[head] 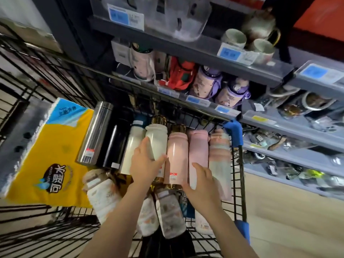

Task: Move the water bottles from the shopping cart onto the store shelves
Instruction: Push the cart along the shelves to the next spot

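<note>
Several water bottles lie side by side in the black wire shopping cart [239,164]: a steel one [95,133], a black one [114,144], a cream one [131,151], a pale green-white one [158,140], a pink one [176,155], another pink one [198,148] and a pink-and-green one [219,155]. My left hand [144,164] grips the lower half of the pale green-white bottle. My right hand [202,181] hovers with fingers spread over the bottom ends of the pink bottles; contact is unclear. The store shelves [204,107] stand just beyond the cart.
A yellow and blue tissue pack [50,155] fills the cart's left side. Patterned bottles [167,211] lie nearer to me in the cart. The shelf in front holds purple bottles [230,92] and a red one [179,75]; mugs [234,38] sit above. Blue cart corner guard [234,131].
</note>
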The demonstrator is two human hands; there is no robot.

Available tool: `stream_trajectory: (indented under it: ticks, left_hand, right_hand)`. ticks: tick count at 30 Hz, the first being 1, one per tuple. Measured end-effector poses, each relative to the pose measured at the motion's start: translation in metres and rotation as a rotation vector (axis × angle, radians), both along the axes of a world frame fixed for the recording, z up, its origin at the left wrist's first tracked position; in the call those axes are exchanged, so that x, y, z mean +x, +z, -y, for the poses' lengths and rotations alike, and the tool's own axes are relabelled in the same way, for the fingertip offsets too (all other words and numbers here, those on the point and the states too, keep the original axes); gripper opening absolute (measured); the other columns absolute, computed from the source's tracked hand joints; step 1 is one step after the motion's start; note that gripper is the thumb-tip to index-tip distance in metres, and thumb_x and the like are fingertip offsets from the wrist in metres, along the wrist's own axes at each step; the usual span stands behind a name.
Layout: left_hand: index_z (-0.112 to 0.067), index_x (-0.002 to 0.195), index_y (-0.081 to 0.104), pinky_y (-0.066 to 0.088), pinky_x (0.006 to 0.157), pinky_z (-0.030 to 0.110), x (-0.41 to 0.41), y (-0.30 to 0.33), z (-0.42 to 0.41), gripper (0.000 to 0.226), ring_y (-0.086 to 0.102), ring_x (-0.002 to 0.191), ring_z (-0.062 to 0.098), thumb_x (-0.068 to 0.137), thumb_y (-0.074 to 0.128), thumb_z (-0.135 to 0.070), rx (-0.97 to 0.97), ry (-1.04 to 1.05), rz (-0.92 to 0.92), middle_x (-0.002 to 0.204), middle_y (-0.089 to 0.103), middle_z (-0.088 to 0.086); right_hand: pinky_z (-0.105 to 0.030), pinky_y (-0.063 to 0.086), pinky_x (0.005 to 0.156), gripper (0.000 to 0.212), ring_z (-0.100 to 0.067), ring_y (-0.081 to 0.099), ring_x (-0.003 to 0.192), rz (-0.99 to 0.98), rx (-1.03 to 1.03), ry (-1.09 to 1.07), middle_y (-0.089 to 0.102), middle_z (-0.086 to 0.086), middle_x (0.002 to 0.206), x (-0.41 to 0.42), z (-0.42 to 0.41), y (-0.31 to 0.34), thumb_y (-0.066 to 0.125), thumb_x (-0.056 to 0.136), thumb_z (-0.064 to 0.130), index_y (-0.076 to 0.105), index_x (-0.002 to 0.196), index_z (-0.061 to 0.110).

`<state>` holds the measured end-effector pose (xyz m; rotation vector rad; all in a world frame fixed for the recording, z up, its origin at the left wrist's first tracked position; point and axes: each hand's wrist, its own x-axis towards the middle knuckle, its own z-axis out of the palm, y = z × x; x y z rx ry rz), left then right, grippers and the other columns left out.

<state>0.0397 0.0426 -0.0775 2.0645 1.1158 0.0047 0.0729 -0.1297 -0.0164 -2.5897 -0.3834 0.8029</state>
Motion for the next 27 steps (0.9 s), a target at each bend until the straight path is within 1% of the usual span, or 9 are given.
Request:
stream_trajectory:
  ticks: [5,7,9,12,14,18,22,24,27]
  left_hand:
    - [-0.030,0.149,0.030,0.042,0.076,0.032,-0.007,0.003,-0.007,0.083,0.056,0.112,0.023,0.079,0.073,-0.047,-0.005,0.020,0.078,0.131,0.055,0.004]
    - [-0.030,0.148,0.033,0.042,0.078,0.032,-0.012,0.009,-0.012,0.081,0.054,0.117,0.022,0.080,0.073,-0.045,0.011,0.041,0.101,0.134,0.054,0.002]
    - [-0.031,0.148,0.034,0.045,0.084,0.036,-0.021,0.016,-0.020,0.080,0.050,0.124,0.022,0.080,0.073,-0.045,0.029,0.067,0.124,0.138,0.051,0.001]
    - [-0.033,0.147,0.034,0.045,0.083,0.036,-0.041,0.024,-0.034,0.081,0.051,0.121,0.022,0.078,0.074,-0.046,0.074,0.093,0.154,0.136,0.051,0.000]
    - [-0.033,0.147,0.035,0.047,0.086,0.039,-0.055,0.029,-0.041,0.081,0.050,0.123,0.021,0.077,0.075,-0.045,0.092,0.115,0.158,0.138,0.050,-0.002]
    - [-0.030,0.146,0.040,0.046,0.092,0.043,-0.075,0.036,-0.047,0.080,0.047,0.127,0.022,0.076,0.079,-0.041,0.081,0.166,0.180,0.141,0.050,-0.001]
    - [-0.030,0.145,0.040,0.045,0.085,0.038,-0.082,0.036,-0.045,0.082,0.050,0.123,0.022,0.075,0.080,-0.042,0.041,0.193,0.193,0.139,0.051,-0.001]
    - [-0.029,0.145,0.039,0.045,0.084,0.038,-0.082,0.036,-0.042,0.083,0.050,0.122,0.022,0.074,0.080,-0.042,0.036,0.198,0.192,0.138,0.051,0.000]
    - [-0.030,0.146,0.039,0.045,0.089,0.039,-0.080,0.038,-0.038,0.083,0.047,0.126,0.019,0.075,0.079,-0.044,0.044,0.183,0.186,0.142,0.049,-0.003]
  right_hand:
    - [-0.034,0.030,0.107,0.063,-0.021,0.041,0.127,0.069,-0.069,0.041,0.032,0.002,0.147,0.001,-0.017,0.004,0.052,0.094,0.043,0.021,0.147,0.030]
    - [-0.033,0.036,0.098,0.065,-0.021,0.040,0.129,0.064,-0.074,0.043,0.030,0.001,0.148,0.006,-0.030,0.002,0.052,0.094,0.044,0.018,0.148,0.030]
    - [-0.033,0.039,0.088,0.067,-0.023,0.038,0.130,0.061,-0.061,0.033,0.030,-0.003,0.147,0.012,-0.046,-0.005,0.053,0.094,0.044,0.016,0.148,0.030]
    - [-0.037,0.042,0.095,0.070,-0.029,0.037,0.129,0.120,-0.123,0.039,0.035,-0.010,0.143,0.018,-0.067,-0.017,0.057,0.091,0.043,0.017,0.147,0.029]
    - [-0.036,0.039,0.098,0.070,-0.030,0.036,0.129,0.175,-0.193,0.027,0.037,-0.010,0.142,0.020,-0.077,-0.020,0.060,0.090,0.043,0.021,0.146,0.029]
    - [-0.035,0.038,0.098,0.075,-0.031,0.039,0.126,0.236,-0.230,-0.057,0.038,-0.009,0.140,0.017,-0.088,-0.029,0.067,0.084,0.045,0.027,0.143,0.024]
    - [-0.036,0.034,0.103,0.086,-0.033,0.034,0.128,0.251,-0.231,-0.105,0.031,-0.010,0.142,0.014,-0.094,-0.035,0.070,0.082,0.045,0.020,0.147,0.017]
    - [-0.036,0.030,0.104,0.086,-0.032,0.031,0.129,0.264,-0.205,-0.104,0.029,-0.010,0.143,0.011,-0.094,-0.037,0.070,0.082,0.044,0.020,0.147,0.018]
    - [-0.038,0.030,0.106,0.086,-0.032,0.030,0.132,0.285,-0.171,-0.074,0.024,-0.011,0.149,0.005,-0.092,-0.041,0.069,0.082,0.046,0.019,0.149,0.027]
